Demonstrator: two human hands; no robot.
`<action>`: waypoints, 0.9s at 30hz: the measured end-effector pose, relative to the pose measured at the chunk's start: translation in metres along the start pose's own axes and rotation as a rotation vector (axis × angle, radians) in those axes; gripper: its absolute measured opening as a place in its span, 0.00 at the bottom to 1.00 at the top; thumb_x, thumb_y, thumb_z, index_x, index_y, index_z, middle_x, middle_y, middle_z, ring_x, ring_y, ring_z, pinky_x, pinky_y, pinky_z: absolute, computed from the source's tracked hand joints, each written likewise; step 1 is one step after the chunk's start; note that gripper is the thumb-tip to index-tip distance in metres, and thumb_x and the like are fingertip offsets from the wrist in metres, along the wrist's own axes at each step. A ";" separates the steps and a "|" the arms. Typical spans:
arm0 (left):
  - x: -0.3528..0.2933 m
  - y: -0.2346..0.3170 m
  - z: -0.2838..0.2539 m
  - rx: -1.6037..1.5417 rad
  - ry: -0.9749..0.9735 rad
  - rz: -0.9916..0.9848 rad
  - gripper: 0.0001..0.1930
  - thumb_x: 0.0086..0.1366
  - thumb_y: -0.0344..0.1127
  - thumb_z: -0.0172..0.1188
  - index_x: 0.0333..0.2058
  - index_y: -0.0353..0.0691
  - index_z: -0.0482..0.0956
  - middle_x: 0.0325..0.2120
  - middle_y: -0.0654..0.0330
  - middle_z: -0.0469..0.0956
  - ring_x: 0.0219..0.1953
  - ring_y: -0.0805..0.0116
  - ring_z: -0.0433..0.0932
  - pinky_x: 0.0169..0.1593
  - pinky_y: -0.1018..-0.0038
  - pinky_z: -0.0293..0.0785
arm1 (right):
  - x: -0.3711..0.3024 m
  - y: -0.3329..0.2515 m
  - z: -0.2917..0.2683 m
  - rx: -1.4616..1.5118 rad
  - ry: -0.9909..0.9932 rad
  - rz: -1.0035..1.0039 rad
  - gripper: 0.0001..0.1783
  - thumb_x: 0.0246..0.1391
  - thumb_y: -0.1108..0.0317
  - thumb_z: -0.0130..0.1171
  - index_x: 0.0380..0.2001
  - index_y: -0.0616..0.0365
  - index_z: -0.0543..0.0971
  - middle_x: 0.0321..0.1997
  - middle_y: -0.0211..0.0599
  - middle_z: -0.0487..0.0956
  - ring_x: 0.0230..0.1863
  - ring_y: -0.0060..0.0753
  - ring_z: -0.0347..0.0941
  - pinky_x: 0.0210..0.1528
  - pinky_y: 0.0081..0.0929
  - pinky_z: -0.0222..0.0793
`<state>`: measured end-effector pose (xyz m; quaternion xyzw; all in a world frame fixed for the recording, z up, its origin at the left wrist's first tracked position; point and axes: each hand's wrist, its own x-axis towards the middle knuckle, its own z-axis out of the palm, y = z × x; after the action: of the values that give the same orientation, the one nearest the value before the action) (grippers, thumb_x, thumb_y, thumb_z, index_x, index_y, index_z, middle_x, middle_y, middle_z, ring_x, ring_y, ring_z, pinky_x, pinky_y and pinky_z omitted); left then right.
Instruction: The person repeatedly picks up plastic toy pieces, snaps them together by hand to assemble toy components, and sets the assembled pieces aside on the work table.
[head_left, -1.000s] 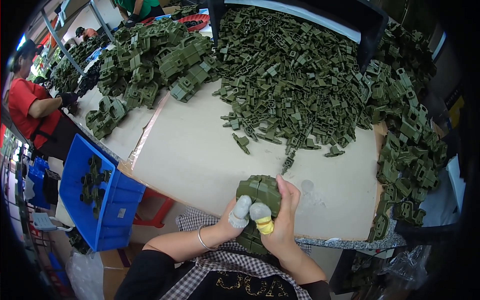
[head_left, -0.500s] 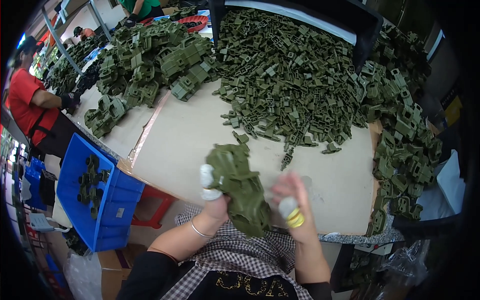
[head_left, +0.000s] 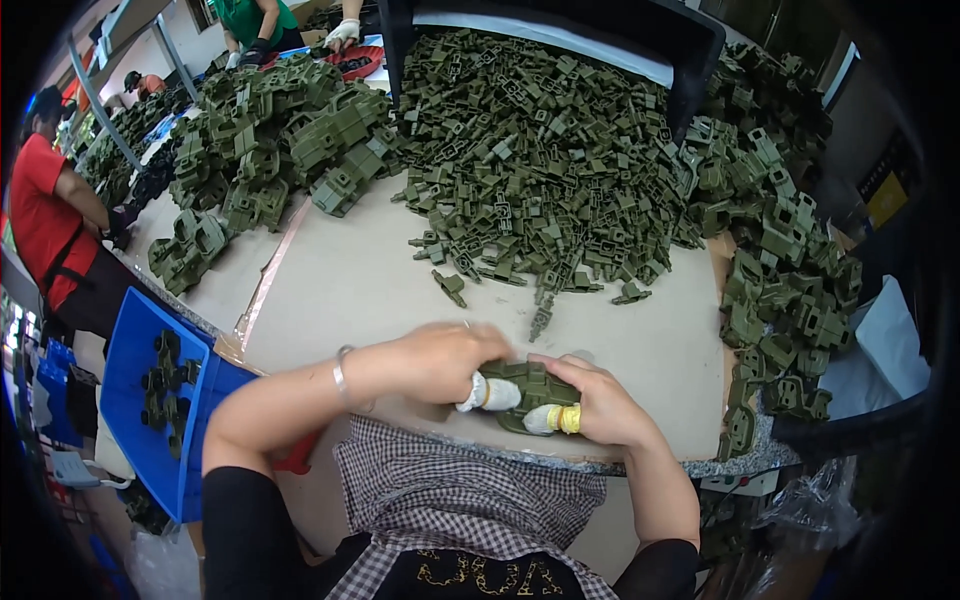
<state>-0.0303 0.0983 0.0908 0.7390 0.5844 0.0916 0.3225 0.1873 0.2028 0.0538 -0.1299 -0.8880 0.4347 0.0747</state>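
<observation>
An olive-green plastic toy vehicle body lies low at the table's front edge, in front of my chest. My left hand grips its left end, with a white-wrapped thumb pressed on top; its fingers are slightly blurred. From the other side my right hand closes round the right end, its thumb bound in white and yellow. The hands cover much of the body, so its underside and both ends are hidden. Beyond them lies a big heap of small green plastic parts, with a few loose pieces at its near edge.
More green vehicle bodies are piled at the far left and along the right side. A blue bin with dark green parts stands left of the table. A black frame rises behind the heap. A person in red works at left.
The vehicle body has come down from in front of me to the table edge and turned crosswise. My right hand, open and apart from it before, now grips it. My left forearm has swung across.
</observation>
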 end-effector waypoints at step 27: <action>0.015 -0.025 0.004 -0.204 0.083 0.087 0.22 0.55 0.42 0.58 0.47 0.37 0.69 0.42 0.52 0.73 0.44 0.55 0.73 0.48 0.67 0.67 | 0.009 0.005 0.000 -0.058 0.057 0.020 0.29 0.38 0.67 0.64 0.48 0.59 0.71 0.40 0.43 0.75 0.41 0.43 0.73 0.44 0.31 0.68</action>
<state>-0.0439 0.1132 0.0692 0.7225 0.5526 0.1950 0.3669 0.1790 0.2083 0.0496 -0.1533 -0.8964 0.4057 0.0920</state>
